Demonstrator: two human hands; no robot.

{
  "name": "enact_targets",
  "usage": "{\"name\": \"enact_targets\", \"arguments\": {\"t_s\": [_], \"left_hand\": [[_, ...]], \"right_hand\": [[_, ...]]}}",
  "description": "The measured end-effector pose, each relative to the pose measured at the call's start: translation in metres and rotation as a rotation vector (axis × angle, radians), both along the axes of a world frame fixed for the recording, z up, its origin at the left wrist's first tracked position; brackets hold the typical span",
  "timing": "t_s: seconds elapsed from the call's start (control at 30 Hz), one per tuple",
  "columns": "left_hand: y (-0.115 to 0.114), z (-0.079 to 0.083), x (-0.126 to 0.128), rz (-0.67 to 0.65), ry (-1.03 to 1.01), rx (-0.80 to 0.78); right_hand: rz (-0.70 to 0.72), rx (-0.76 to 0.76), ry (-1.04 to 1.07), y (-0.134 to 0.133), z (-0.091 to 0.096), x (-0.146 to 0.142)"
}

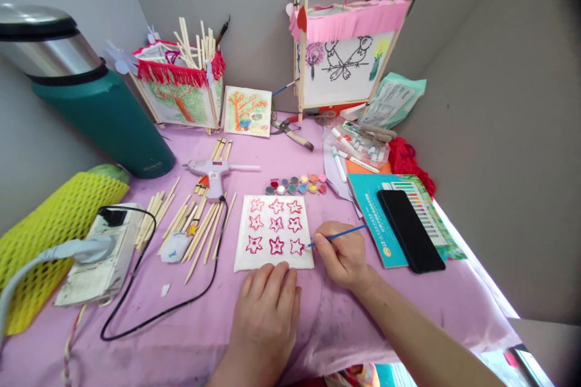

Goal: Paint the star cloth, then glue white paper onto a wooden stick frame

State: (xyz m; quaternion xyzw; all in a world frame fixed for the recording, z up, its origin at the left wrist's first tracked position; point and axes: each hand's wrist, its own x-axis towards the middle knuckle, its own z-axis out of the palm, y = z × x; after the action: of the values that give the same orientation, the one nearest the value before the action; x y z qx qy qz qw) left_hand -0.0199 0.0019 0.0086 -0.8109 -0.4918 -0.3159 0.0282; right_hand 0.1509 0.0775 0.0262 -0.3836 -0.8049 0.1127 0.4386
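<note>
A white square sheet (272, 254) painted with several red star outlines lies on the purple tablecloth (190, 338). My left hand (267, 311) lies flat with fingers spread, its fingertips pressing the sheet's near edge. My right hand (342, 254) pinches a thin blue paintbrush (345, 233), its tip at the star in the sheet's lower right corner. A strip of small paint pots (297, 184) sits just beyond the sheet.
A glue gun (213, 172) with a black cord, bamboo sticks (195, 227), a power strip (106, 254), a green flask (91, 97), two paper lanterns (345, 54), a black phone (411, 230) on a booklet and markers (358, 145) surround the sheet.
</note>
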Motion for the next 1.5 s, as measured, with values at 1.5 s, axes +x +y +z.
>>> {"name": "enact_targets", "arguments": {"t_s": [1.5], "left_hand": [[0.0001,-0.0002,0.0005,-0.011,-0.016,-0.007]], "right_hand": [[0.003,0.013,-0.06,0.0013,-0.0006,-0.001]]}}
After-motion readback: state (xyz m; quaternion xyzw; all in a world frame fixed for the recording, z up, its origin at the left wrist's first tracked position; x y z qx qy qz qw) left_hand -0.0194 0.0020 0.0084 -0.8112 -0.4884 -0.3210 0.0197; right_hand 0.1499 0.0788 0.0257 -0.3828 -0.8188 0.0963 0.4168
